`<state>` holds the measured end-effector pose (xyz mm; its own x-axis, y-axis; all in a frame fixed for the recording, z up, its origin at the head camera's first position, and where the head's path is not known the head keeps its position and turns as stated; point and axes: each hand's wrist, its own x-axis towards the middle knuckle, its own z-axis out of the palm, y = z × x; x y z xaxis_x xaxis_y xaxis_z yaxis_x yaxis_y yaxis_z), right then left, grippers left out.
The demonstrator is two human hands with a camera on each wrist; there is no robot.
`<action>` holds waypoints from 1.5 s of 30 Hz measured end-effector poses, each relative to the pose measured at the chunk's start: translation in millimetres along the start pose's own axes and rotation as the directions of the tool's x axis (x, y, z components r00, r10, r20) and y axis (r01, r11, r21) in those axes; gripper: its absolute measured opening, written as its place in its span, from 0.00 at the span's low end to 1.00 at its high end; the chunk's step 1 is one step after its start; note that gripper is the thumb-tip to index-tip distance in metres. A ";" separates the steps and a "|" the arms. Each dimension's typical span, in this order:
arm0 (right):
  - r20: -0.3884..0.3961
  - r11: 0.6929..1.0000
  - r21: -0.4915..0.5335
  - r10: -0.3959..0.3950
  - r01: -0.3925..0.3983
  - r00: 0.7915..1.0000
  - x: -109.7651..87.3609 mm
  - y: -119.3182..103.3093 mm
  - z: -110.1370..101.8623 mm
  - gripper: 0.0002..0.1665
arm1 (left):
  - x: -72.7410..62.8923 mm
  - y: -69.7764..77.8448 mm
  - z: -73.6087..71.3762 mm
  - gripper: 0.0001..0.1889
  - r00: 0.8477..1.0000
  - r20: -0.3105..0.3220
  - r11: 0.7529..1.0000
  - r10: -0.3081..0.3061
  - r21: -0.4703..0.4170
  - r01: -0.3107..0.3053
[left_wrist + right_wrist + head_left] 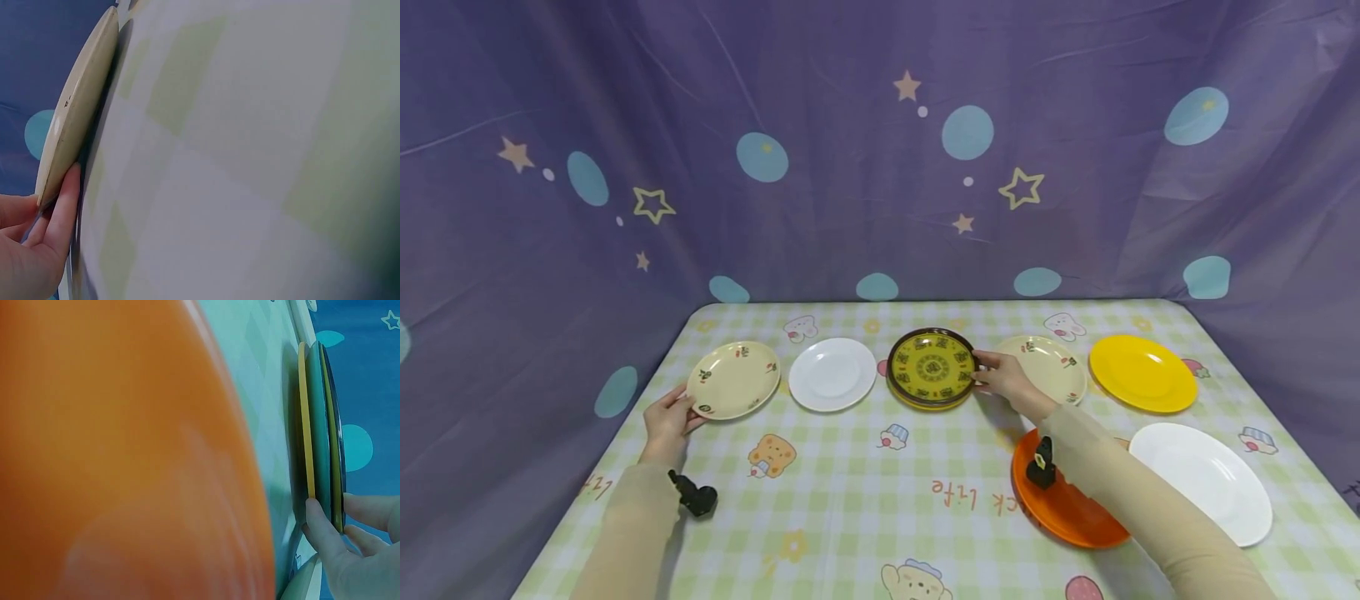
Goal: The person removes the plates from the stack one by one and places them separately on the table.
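My left hand (667,419) pinches the near left edge of a cream plate (734,380) with small printed motifs. In the left wrist view, fingers reach under that plate's rim (74,112). My right hand (1006,380) grips the right edge of a stack of plates. Its top one is a yellow patterned plate (932,367) with a dark brown rim. From the side, the right wrist view shows several layers, with a yellow plate (306,419) lowest and a fingertip against it. A white plate (832,375) lies between the two hands.
Behind my right hand lies another cream plate (1051,367), partly covered. A yellow plate (1142,374) and a larger white plate (1206,483) lie to the right. Under my right forearm is an orange plate (1067,512). A purple curtain (820,225) hangs behind the checked tablecloth (850,525).
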<state>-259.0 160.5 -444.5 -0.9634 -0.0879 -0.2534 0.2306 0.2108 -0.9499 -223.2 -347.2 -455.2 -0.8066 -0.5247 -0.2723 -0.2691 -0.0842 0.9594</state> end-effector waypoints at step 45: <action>0.007 1.000 -0.008 -0.004 0.004 1.000 -0.4 0.6 0.0 0.34 | 0.3 5.3 -8.5 0.24 0.974 -0.043 0.937 0.222 0.284 -0.201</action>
<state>-258.5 160.7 -445.0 -0.9633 -0.0951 -0.2509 0.2257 0.2182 -0.9494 -220.4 -355.0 -449.6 -0.8228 -0.5662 -0.0495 -0.2401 0.2673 0.9332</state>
